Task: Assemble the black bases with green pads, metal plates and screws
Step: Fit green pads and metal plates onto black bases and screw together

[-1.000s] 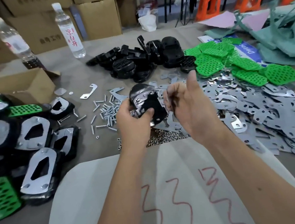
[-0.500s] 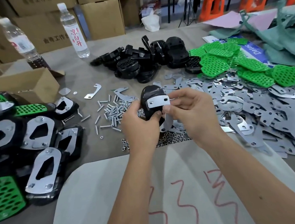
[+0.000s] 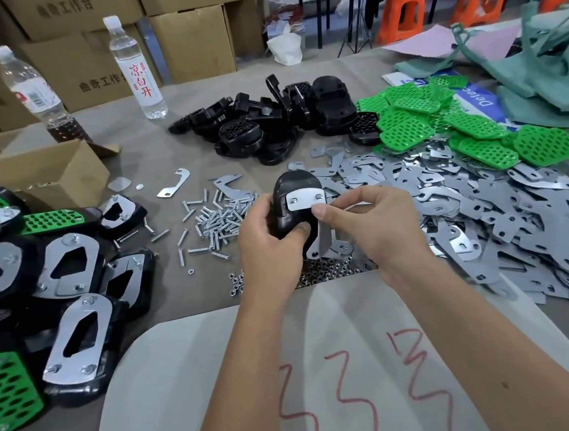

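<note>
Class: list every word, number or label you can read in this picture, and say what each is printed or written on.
"曲奇工作台": cardboard boxes behind the table.
"凉白开": clear water bottle.
"Detec…", cut off: blue and white sheet.
Red scrawl, perhaps "33 3": white sack.
Label on the second bottle: too blurred to read.

Bare grey table [image 3: 194, 302] between finished assemblies [image 3: 77, 340] left and metal plates [image 3: 517, 215] right.

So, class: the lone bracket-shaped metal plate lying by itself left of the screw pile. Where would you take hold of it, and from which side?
Pinch the long straight middle bar of the bracket-shaped plate, coming from above. It lies flat on the table, apart from the screws, so no edge is raised. Likely you must slide or tip it first, then close thumb and finger across the narrow bar.
</note>
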`<state>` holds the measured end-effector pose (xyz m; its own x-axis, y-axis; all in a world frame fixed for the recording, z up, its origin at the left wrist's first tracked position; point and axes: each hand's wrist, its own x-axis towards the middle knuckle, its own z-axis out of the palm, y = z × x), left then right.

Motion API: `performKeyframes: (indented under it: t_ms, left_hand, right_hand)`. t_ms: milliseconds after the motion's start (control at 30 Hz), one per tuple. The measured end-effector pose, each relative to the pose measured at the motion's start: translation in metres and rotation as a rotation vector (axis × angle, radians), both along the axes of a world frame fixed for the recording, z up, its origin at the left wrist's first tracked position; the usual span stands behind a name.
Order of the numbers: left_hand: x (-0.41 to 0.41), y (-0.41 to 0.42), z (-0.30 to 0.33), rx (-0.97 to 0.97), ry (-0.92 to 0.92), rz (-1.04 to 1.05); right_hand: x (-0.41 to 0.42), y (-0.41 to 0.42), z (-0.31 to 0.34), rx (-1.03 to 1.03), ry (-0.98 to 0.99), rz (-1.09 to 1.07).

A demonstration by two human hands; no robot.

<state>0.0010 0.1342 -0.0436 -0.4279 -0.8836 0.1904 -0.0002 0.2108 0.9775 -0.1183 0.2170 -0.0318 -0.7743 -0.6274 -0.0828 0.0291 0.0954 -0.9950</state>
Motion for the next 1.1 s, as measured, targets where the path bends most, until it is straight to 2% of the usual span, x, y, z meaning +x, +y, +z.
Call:
performKeyframes:
  t_ms: [267,400,600,800,1100]
  left_hand:
    - [0.0,0.001,-0.001,-0.005,-0.02,-0.022]
    - [0.0,0.003,-0.002,-0.012,-0.027,-0.017]
    - [0.002,0.0,-0.001,0.036,-0.002,-0.051]
    - [0.006,0.0,0.003,0.091,-0.056,-0.111]
    - [0.009,0.001,0.011,0.133,-0.008,-0.198]
  right_hand:
    - [-0.007,0.001,0.0,0.048,-0.094,0.14]
    - [-0.004,-0.001,-0.002,0.071,-0.08,0.206]
    - [0.003,-0.003,-0.003,0.012,0.007,0.156]
    - [0.007,-0.002,-0.004,-0.031,-0.055,0.143]
    - [0.006,-0.003,-0.001,-0.082,-0.103,0.137]
